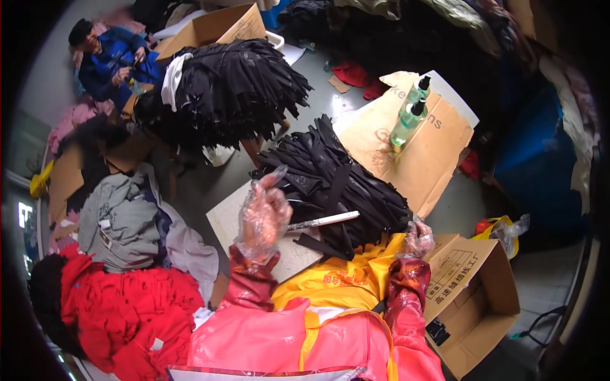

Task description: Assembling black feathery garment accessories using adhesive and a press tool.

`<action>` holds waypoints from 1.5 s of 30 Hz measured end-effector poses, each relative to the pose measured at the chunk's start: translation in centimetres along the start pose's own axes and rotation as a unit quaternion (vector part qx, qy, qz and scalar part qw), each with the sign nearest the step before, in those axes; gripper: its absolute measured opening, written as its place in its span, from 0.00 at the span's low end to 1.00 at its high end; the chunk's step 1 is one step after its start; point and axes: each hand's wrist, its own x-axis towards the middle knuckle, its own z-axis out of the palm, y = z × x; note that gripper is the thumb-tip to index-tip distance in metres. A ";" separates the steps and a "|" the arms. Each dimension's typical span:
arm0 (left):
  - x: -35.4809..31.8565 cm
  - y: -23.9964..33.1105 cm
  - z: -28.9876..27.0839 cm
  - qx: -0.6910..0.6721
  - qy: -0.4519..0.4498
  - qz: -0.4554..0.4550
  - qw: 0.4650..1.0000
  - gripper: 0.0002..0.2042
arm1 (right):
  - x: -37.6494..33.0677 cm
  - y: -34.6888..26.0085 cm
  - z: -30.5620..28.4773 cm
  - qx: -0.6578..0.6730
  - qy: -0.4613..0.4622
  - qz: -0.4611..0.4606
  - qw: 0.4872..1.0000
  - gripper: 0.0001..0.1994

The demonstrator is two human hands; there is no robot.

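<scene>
The left hand [264, 213] is hovering, loosely curled, over the board [223, 213]; the right hand [417, 239] is resting just beside the black strips [372, 193]. Whether either is grasping, I cannot tell. A stick [330, 219] is lying on the black strips; keeping their ends even is probably helping.

On my feed I take the strip pile [356, 184] as the clock's centre. It partly covers a board [223, 213] at eight, where the left hand [262, 213] is; the right hand [417, 239] is at four. At two, a cardboard sheet [375, 141] bears two bottles [406, 129]. An open carton [454, 279] stands at half past four. Garment heaps lie at eight [133, 311] and nine [121, 209]; a second strip heap [248, 82] sits between ten and eleven.
</scene>
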 end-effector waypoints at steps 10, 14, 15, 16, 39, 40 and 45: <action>-4.1 0.6 -4.0 0.193 0.149 0.006 0.970 0.15 | 6.9 -14.7 7.9 0.031 -0.165 -0.080 0.983 0.17; -4.6 0.0 -4.6 0.225 0.149 -0.004 0.963 0.14 | 6.0 -17.9 6.0 0.001 -0.188 -0.186 0.964 0.20; -4.7 -0.2 -4.7 0.223 0.152 -0.009 0.963 0.16 | 5.6 -18.0 5.4 -0.035 -0.246 -0.190 0.950 0.22; -4.6 -0.4 -4.6 0.222 0.158 -0.018 0.962 0.17 | 5.3 -18.0 5.0 -0.068 -0.302 -0.185 0.933 0.23; -5.6 -1.1 -4.3 0.355 0.127 -0.012 0.926 0.11 | 5.1 -17.9 12.9 -0.089 -0.278 0.048 0.955 0.26; -6.1 -0.7 -5.1 0.364 0.148 -0.012 0.920 0.10 | 5.0 -17.9 13.0 0.024 -0.264 0.098 0.959 0.23; -7.1 0.4 -6.6 0.347 0.177 -0.029 0.921 0.10 | 7.8 -20.1 13.4 0.350 -0.249 0.321 0.844 0.12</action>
